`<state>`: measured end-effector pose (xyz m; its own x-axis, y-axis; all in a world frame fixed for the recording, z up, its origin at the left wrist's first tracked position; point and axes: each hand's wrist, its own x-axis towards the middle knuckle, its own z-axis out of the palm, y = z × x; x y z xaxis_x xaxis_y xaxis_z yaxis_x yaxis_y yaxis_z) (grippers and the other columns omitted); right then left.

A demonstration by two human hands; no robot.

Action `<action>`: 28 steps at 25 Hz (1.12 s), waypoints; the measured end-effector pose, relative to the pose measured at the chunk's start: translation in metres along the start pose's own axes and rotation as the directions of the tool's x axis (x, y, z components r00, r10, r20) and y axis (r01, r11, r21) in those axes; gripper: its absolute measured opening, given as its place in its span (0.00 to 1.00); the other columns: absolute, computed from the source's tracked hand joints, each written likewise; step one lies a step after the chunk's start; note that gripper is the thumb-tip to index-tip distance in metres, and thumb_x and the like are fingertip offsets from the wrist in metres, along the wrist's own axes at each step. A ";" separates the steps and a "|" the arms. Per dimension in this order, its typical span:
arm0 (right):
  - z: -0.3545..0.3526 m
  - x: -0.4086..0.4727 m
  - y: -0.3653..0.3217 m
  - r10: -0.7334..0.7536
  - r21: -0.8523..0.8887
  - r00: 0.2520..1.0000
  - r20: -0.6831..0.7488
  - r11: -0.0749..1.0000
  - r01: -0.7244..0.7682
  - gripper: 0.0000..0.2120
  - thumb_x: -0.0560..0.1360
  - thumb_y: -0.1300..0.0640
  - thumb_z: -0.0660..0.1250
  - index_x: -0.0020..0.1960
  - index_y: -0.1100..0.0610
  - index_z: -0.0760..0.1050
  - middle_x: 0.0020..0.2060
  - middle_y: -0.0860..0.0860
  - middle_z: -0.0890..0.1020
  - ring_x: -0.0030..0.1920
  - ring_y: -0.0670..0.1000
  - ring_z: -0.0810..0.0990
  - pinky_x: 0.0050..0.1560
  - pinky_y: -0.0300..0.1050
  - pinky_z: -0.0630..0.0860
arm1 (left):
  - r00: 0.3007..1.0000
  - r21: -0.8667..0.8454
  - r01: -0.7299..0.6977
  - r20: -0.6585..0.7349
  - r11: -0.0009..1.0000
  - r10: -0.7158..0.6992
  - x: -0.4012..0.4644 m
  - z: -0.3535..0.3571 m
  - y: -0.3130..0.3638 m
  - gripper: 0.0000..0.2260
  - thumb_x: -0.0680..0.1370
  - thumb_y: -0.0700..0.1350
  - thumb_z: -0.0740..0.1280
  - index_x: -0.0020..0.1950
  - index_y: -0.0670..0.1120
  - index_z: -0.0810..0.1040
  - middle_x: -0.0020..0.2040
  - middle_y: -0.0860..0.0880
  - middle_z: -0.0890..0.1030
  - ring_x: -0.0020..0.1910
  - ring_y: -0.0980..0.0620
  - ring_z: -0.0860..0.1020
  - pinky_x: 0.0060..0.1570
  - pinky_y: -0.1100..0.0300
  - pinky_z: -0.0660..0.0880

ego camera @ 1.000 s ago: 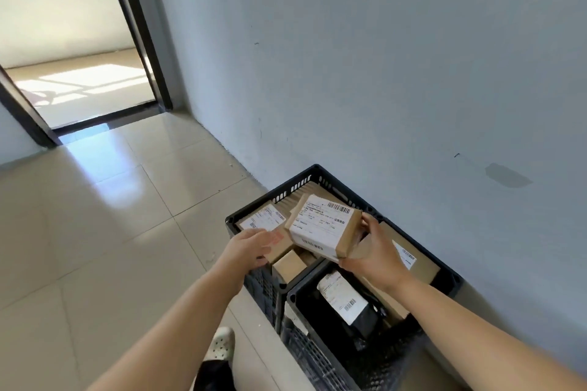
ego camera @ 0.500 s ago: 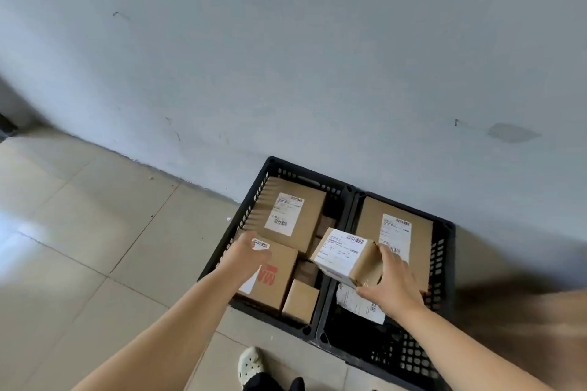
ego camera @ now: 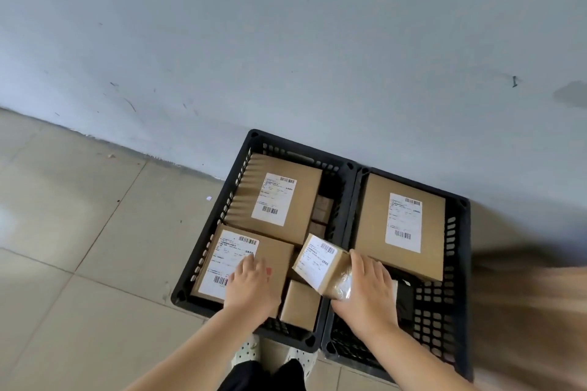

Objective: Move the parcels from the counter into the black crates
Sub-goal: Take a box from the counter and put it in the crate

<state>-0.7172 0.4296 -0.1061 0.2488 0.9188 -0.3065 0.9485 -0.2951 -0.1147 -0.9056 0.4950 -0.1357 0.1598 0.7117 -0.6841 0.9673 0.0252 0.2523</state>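
Observation:
Two black crates stand side by side on the floor against the wall: the left crate [ego camera: 203, 254] and the right crate [ego camera: 457, 263]. My right hand [ego camera: 368, 292] grips a small labelled cardboard parcel [ego camera: 320, 263], tilted above the divide between the crates. My left hand [ego camera: 251, 286] rests with straight fingers on a labelled box [ego camera: 279, 260] in the left crate's near corner. Behind it lies a larger labelled box [ego camera: 286, 200]. A small plain box [ego camera: 300, 308] sits at the crate's near edge. A big labelled box [ego camera: 403, 225] fills the right crate's far half.
A black packet [ego camera: 405, 298] lies in the right crate, mostly hidden by my right hand. The grey wall [ego camera: 286, 41] rises right behind the crates. Beige floor tiles [ego camera: 79, 232] spread to the left. My shoes [ego camera: 247, 355] stand just before the crates.
The view has swung from the doorway to straight over the crates. My right hand has lowered the small parcel toward them. My left hand has come down onto the near labelled box.

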 end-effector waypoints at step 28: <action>0.127 0.087 -0.002 -0.322 -0.174 0.915 0.242 0.914 0.367 0.43 0.78 0.40 0.57 0.75 0.60 0.34 0.77 0.58 0.43 0.78 0.56 0.42 0.75 0.52 0.31 | 0.942 0.224 -0.200 -0.224 0.954 0.251 0.084 0.103 -0.015 0.60 0.59 0.63 0.76 0.76 0.39 0.45 0.77 0.37 0.46 0.77 0.43 0.41 0.72 0.51 0.31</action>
<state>-0.7224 0.4771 -0.2528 -0.1249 0.8727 -0.4721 0.9921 0.1132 -0.0531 -0.8865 0.4820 -0.2674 0.3489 0.8339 -0.4277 0.9346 -0.2761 0.2240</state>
